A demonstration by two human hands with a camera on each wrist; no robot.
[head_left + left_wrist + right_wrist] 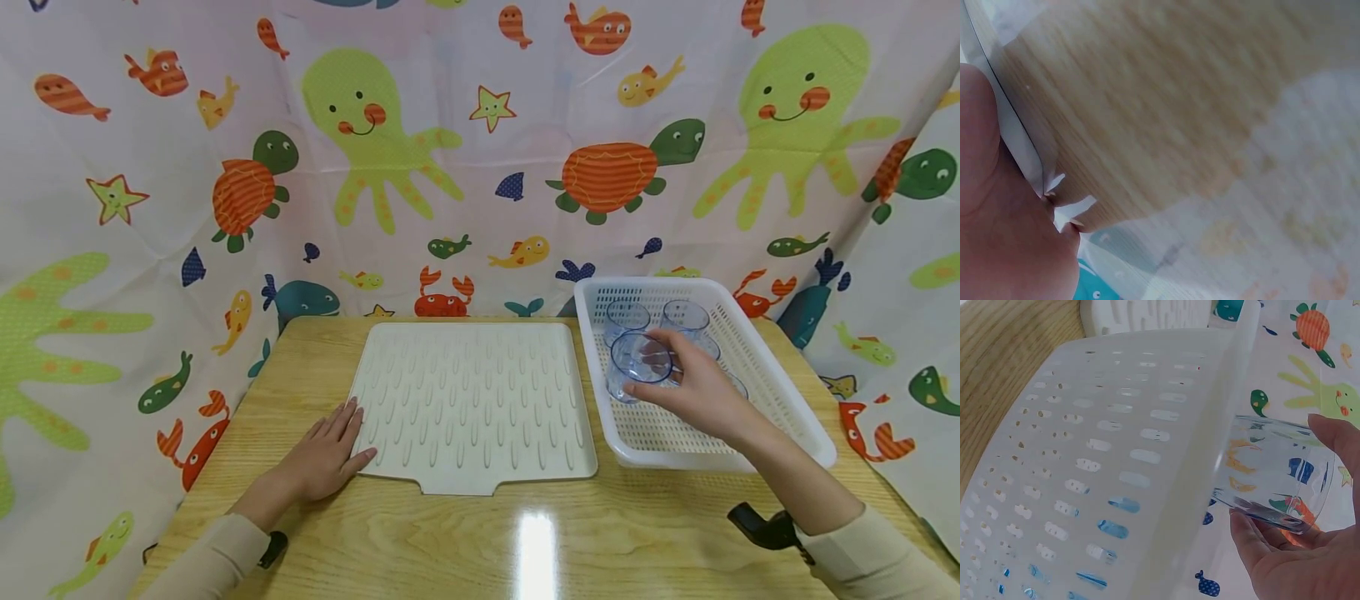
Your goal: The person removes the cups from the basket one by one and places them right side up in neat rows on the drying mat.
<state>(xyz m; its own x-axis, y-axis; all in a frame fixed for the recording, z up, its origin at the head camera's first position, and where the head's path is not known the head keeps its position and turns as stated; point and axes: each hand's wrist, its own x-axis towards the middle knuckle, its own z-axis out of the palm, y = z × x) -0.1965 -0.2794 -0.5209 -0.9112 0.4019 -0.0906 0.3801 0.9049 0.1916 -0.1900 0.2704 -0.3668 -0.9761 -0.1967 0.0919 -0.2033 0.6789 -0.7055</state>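
My right hand (697, 387) grips a clear bluish drinking glass (628, 371), thumb on the near side and fingers on the far side. In the head view the glass overlaps the left part of a white plastic basket (675, 458). The right wrist view shows the glass (1266, 469) raised at the basket's rim, between thumb and fingers. Several similar glasses (686, 315) stand inside the basket, partly hidden by the right hand and the held glass. My left hand (324, 457) rests with extended fingers on the left edge of a cream ridged draining tray (457, 479).
The tray and basket stand side by side on a wooden table (420, 542). Behind and at both sides hangs a curtain (465, 200) printed with sea animals. A dark wrist device (765, 529) sits below the right forearm.
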